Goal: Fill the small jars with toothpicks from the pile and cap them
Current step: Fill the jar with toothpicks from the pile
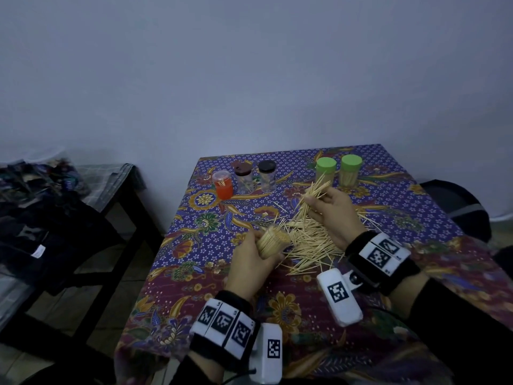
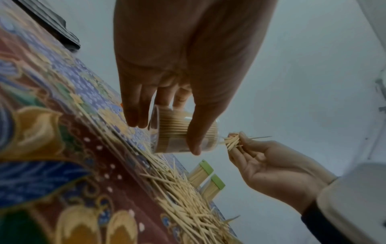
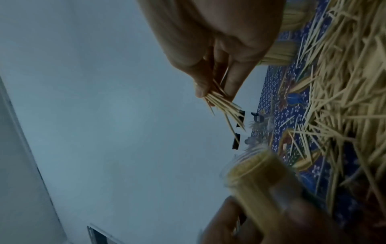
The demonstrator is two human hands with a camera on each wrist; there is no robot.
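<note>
Toothpicks point(image 1: 311, 243) are heaped in a loose pile on the bench point(image 1: 211, 276), which is covered by a patterned floral cloth, between the two hands. A clear small jar point(image 1: 273, 241), packed nearly full of toothpicks and uncapped, is gripped by the left hand point(image 1: 249, 262), with the fingers and thumb curled round its wall; it is held tilted, mouth toward the right, just above the near-left edge of the pile. In the left wrist view the jar point(image 2: 183, 132) is seen lifted off the cloth, the thumb lying across its side. A loose bundle of toothpicks point(image 1: 313, 197) is pinched by the right hand point(image 1: 330, 212), raised above the far side of the pile, the sticks fanning out past the fingertips. The hands are kept apart, each closed on its own load.

At the far edge of the bench two green-capped jars point(image 1: 338, 169) filled with toothpicks are stood upright side by side. To their left, two dark-capped jars point(image 1: 256, 176) and an orange jar point(image 1: 222, 184) are lined up. A dark side table point(image 1: 91, 195) piled with clothes is seen left of the bench.
</note>
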